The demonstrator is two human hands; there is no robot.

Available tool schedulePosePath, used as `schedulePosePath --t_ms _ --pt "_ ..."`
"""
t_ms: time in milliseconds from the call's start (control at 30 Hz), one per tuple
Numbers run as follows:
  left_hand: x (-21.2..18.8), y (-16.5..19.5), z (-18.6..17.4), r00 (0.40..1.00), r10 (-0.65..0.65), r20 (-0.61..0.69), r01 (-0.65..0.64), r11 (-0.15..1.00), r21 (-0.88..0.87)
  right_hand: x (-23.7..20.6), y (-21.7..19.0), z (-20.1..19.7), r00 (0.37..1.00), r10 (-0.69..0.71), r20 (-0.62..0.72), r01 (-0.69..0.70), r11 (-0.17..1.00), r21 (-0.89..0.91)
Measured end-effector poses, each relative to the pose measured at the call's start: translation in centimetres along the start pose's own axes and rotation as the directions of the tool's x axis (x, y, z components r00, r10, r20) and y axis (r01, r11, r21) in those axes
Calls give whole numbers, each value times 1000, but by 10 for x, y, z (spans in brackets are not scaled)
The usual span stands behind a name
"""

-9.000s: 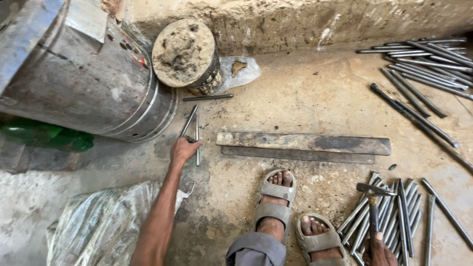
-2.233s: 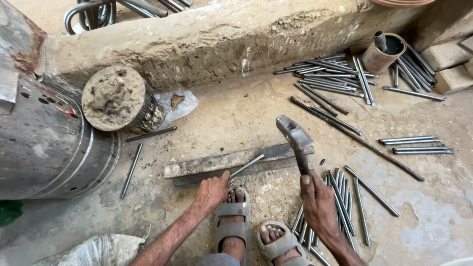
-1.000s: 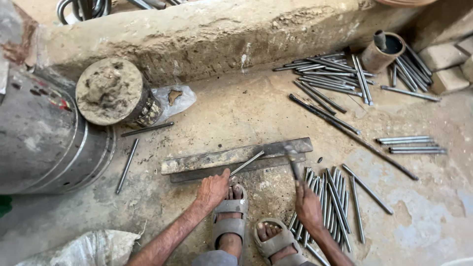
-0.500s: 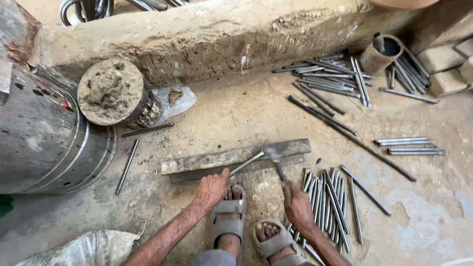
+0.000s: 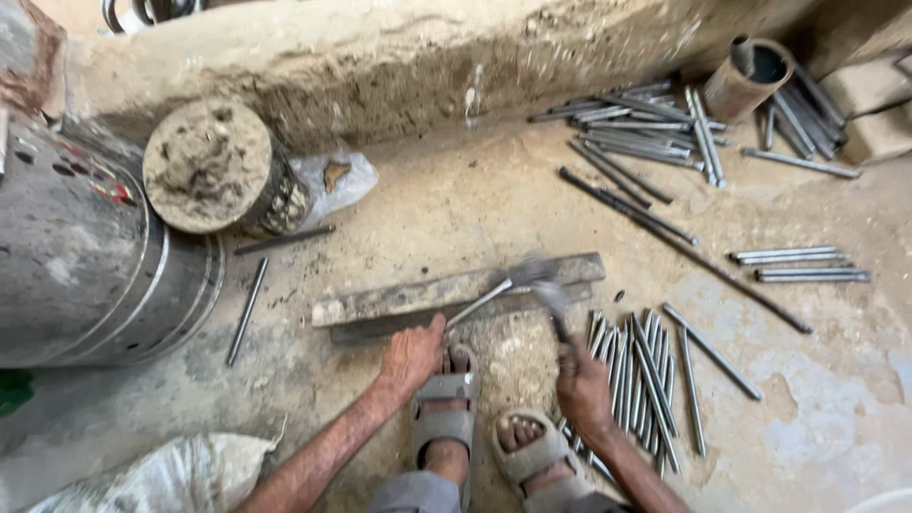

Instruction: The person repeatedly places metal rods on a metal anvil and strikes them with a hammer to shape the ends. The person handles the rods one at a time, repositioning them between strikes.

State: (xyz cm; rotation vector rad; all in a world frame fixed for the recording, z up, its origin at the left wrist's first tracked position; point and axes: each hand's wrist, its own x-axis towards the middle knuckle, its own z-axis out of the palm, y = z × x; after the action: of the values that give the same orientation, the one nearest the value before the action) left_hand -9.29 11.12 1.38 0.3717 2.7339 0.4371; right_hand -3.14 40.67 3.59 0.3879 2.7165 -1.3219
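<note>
Left hand (image 5: 410,353) grips a steel rod (image 5: 480,302) laid on the flat iron bar (image 5: 446,293) — right hand (image 5: 581,385) closed around a blurred hammer (image 5: 543,280).

Hammer head (image 5: 535,273) motion-blurred above flat steel bar (image 5: 456,291); right hand (image 5: 581,385) hides handle end; metal drum (image 5: 85,256), left of bar, cut by frame edge.

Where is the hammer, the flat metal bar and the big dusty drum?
hammer (image 5: 537,274): head view, on its blurred head above the bar.
flat metal bar (image 5: 399,302): head view, on its bare left part.
drum (image 5: 204,163): head view, on its dusty round end.
</note>
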Motion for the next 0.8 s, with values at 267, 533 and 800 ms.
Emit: schedulePosePath --t_ms 267,533,800 --pt "-2 -1 9 997 26 -77 -24 999 24 0 31 -27 996 83 43 -79 992 -98" --pt "-5 0 3 998 -5 -65 7 999 33 18 -6 -11 970 141 197 -83 958 -274" --pt "-12 2 -12 999 22 -48 -21 1000 3 4 19 -19 994 105 27 -107 992 69"
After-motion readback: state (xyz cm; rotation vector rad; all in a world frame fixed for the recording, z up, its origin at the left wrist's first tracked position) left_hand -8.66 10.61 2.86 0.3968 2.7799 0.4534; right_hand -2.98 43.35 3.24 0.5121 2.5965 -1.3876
